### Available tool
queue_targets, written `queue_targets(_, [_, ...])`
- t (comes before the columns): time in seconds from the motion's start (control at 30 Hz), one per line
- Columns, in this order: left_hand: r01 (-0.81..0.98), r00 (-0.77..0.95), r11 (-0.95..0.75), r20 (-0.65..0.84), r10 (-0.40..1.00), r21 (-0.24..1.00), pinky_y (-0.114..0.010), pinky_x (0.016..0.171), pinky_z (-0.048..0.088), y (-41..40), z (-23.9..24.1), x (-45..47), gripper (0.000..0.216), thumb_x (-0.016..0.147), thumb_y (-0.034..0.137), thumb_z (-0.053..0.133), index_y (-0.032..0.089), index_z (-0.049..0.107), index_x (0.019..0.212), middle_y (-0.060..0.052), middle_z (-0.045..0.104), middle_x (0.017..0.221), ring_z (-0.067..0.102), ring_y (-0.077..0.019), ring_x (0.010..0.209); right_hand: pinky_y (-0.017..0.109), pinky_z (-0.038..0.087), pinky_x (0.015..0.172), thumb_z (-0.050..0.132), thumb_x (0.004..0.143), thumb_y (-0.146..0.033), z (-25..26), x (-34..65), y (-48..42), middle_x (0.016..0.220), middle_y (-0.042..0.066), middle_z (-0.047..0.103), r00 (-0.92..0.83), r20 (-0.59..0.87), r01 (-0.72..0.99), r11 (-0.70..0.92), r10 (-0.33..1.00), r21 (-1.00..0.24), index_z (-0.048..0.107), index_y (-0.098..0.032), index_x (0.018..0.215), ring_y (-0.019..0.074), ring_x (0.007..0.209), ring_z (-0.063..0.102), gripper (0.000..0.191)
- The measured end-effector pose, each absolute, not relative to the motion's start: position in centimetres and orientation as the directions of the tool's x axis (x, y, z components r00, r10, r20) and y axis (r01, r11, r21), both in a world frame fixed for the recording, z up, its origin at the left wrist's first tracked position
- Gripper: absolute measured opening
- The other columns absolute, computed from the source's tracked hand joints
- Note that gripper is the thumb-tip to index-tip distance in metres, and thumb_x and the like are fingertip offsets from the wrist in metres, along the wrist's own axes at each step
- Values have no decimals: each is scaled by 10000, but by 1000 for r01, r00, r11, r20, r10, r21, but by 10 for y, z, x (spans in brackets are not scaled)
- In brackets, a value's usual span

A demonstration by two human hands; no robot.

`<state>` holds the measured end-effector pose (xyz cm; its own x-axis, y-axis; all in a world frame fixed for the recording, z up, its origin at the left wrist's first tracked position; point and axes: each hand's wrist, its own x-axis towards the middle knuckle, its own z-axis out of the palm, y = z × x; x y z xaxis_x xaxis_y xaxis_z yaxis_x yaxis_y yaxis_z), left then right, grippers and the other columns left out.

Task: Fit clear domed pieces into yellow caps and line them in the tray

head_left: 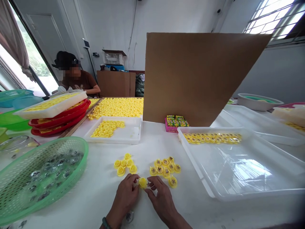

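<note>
My left hand (125, 194) and my right hand (159, 196) meet low at the table's front, both pinching one small yellow round cap (143, 182) between their fingertips. Just beyond my fingers lie two loose clusters of the same yellow caps, one to the left (124, 164) and one to the right (165, 168). A small clear piece (129, 217) lies on the table by my left wrist.
A green mesh basket (14, 178) of clear pieces stands at the left. A large white tray (240, 171) with a row of caps is at the right, a smaller tray (133, 135) behind. A cardboard sheet (195, 76) stands upright. A seated person (76, 79) is at the far left.
</note>
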<state>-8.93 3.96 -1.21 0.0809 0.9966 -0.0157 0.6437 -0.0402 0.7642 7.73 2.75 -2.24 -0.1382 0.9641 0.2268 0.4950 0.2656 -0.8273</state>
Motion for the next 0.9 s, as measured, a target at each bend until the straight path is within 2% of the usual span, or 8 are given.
queue_targets(0.37, [465, 103, 2, -56, 993, 885, -222, 582, 374, 46, -22, -83, 248, 636, 106, 432, 190, 605, 792, 8, 587, 697, 518, -141, 616, 283, 474, 723, 590, 738, -124, -12, 82, 30, 898, 30, 653, -218, 153, 528, 248, 964, -812, 646, -242, 948, 185, 777, 600, 248])
queue_targets(0.57, [467, 69, 17, -55, 996, 884, -222, 567, 362, 51, -21, -80, 156, 664, 142, 452, 183, 591, 722, 7, 583, 660, 518, -144, 605, 327, 471, 823, 543, 792, -148, -14, 88, 32, 1012, 61, 651, -300, 272, 549, 399, 914, -735, 625, -254, 1047, 223, 939, 589, 288])
queue_targets(0.67, [442, 73, 12, -49, 996, 897, -222, 557, 356, 51, -23, -80, 151, 673, 158, 459, 183, 600, 722, 5, 588, 653, 523, -147, 604, 327, 470, 814, 520, 788, -108, -10, 87, 37, 1033, 57, 648, -367, 299, 579, 468, 881, -668, 621, -269, 1050, 223, 947, 588, 324])
queue_targets(0.9, [369, 48, 57, -80, 996, 928, -222, 540, 350, 54, -23, -77, 192, 623, 147, 451, 176, 628, 694, 2, 595, 611, 517, -145, 581, 266, 445, 735, 488, 746, -38, 1, 80, 49, 928, 29, 655, -491, 202, 603, 498, 847, -623, 625, -250, 954, 193, 856, 597, 327])
